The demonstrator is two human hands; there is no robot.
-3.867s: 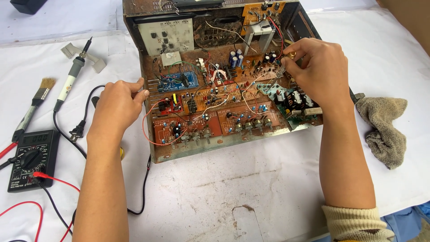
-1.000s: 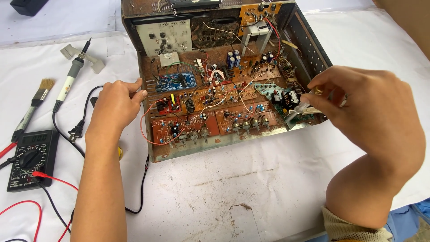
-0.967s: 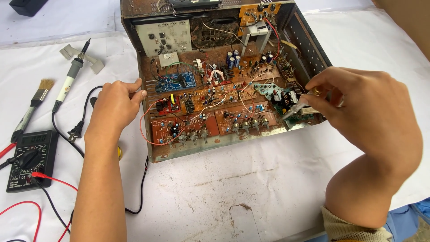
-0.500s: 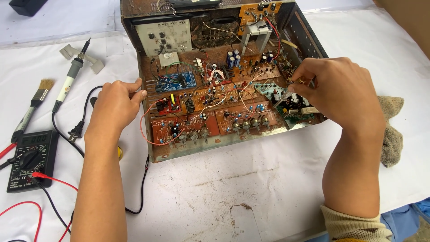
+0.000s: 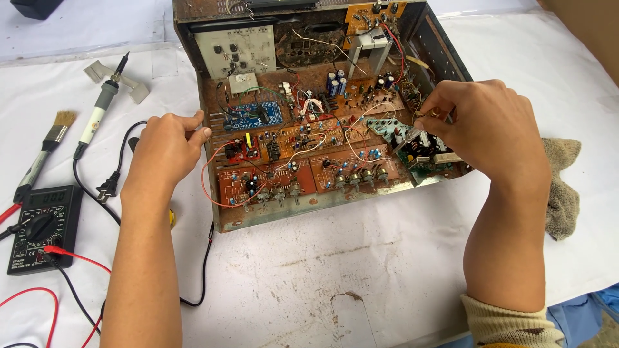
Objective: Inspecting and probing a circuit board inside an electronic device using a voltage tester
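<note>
So the old rusty amplifier chassis (image 5: 309,212) sits open toward the far middle of the worktop (image 5: 387,270), all its orange circuit boards (image 5: 296,161) exposed. The right hand (image 5: 490,129) is over the right end of the boards, fingertips pinched narrow around something small and clear-ish, maybe a tiny component or probe tip, can't really tell. The left hand (image 5: 164,151) is loosely curled against the chassis's left wall, steadying it, holding nothing that I can see.

Risk-wise, I'd say those loose red and white wires are easy to snag with a wrist, and a slip could bend a part or bridge two joints.

Half a second ago the right hand was in nearly the same spot; a second ago it was lower, by the front right corner.

Multimeter (image 5: 40,227), brush (image 5: 45,151) and soldering iron (image 5: 100,109) lie near the left edge, a rag (image 5: 562,187) at the right.
</note>
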